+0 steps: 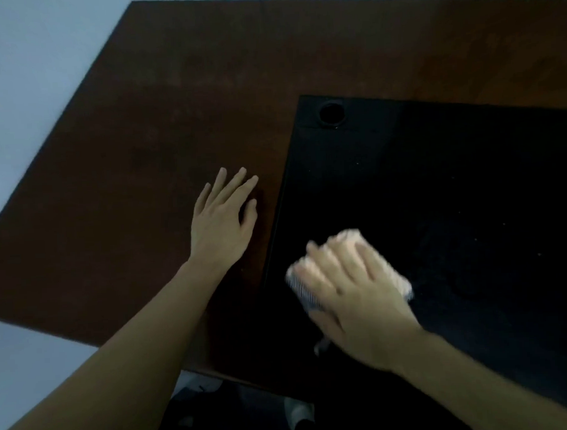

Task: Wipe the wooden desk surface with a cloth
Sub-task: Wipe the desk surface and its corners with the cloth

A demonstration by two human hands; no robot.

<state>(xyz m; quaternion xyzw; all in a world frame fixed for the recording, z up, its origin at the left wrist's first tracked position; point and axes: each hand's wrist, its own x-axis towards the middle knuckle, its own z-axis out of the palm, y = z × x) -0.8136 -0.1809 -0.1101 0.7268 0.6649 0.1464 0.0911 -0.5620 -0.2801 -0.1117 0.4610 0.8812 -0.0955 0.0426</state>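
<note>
Head view: right hand (353, 293) pressed flat on pale cloth (399, 283), fingers spread over it, on desk's (142, 139) black panel (453, 191) near front edge. Left hand (222, 222) empty, fingers apart, leftward on brown wood, farther from cloth.

Single head-worn view, looking steeply down and forward, close over the desk (173, 106), wide-angle.
</note>
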